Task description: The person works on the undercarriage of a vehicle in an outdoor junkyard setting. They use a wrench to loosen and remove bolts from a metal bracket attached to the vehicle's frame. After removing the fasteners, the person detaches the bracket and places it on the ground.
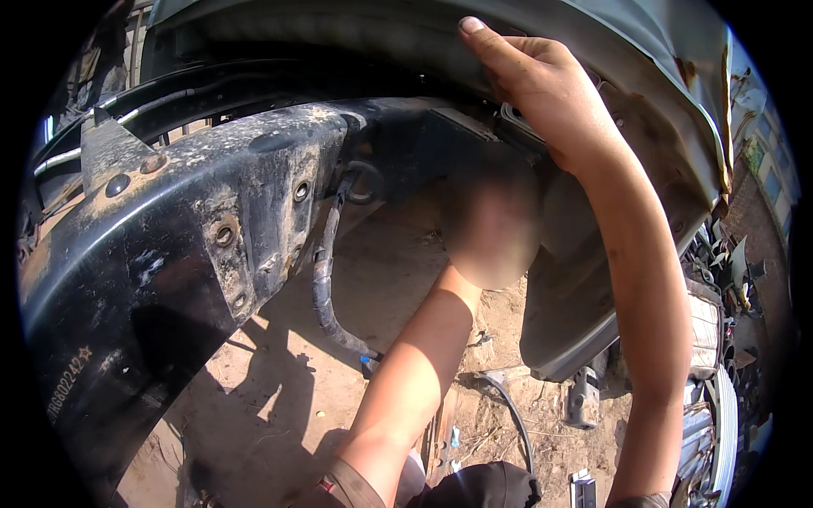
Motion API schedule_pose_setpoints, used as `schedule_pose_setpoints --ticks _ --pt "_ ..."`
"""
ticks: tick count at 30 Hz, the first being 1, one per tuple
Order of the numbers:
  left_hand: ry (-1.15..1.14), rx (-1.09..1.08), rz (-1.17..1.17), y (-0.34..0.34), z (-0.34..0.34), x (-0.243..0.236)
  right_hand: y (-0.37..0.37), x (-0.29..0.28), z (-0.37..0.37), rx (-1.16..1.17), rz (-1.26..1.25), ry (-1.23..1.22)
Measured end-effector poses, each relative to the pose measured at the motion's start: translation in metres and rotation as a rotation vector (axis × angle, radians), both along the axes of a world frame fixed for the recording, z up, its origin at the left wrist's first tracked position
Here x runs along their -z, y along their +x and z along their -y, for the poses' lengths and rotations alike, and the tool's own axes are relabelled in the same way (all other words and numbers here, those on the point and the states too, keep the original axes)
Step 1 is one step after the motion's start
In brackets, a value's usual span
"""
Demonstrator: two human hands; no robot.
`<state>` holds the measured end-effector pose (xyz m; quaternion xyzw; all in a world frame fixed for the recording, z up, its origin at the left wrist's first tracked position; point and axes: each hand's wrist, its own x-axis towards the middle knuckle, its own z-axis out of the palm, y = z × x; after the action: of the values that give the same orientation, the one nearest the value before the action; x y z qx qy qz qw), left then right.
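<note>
My left hand (495,216) reaches under the vehicle body, beside a dark frame rail (169,229). A blur covers it, so its fingers and anything in them cannot be made out. My right hand (550,97) is raised against the underside of a grey body panel (648,51). Its thumb lies stretched out along the panel while the other fingers curl in, partly hidden; what they hold, if anything, does not show. A tape-wrapped cable (323,279) hangs from the rail, left of my left forearm. Right of that hand is a dark curved guard (567,313).
Bolts and dirt mark the rail, and a metal bracket (118,157) stands on top of it. On the sandy ground (262,423) lie a black hose (512,415) and a metal fitting (583,398). Scrap parts (720,406) are heaped at the right. My dark cap or clothing shows below.
</note>
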<state>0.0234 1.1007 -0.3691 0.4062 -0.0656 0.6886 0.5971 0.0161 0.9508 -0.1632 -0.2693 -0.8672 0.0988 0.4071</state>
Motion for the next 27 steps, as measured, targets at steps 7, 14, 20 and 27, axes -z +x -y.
schedule_pose_setpoints --ticks 7,14,20,27 --pt "-0.079 0.188 0.05 -0.003 0.021 -0.006 -0.038 0.018 -0.003 0.243 0.237 0.107" --pt "-0.287 0.111 0.08 -0.003 0.039 -0.02 -0.054 -0.017 0.017 0.247 -0.052 -0.136" --pt "-0.331 0.09 0.093 -0.001 0.035 -0.017 -0.043 -0.006 0.019 0.113 0.102 -0.2" --pt "-0.259 -0.012 0.025 -0.009 0.038 -0.015 -0.04 -0.003 0.001 0.076 0.167 -0.118"
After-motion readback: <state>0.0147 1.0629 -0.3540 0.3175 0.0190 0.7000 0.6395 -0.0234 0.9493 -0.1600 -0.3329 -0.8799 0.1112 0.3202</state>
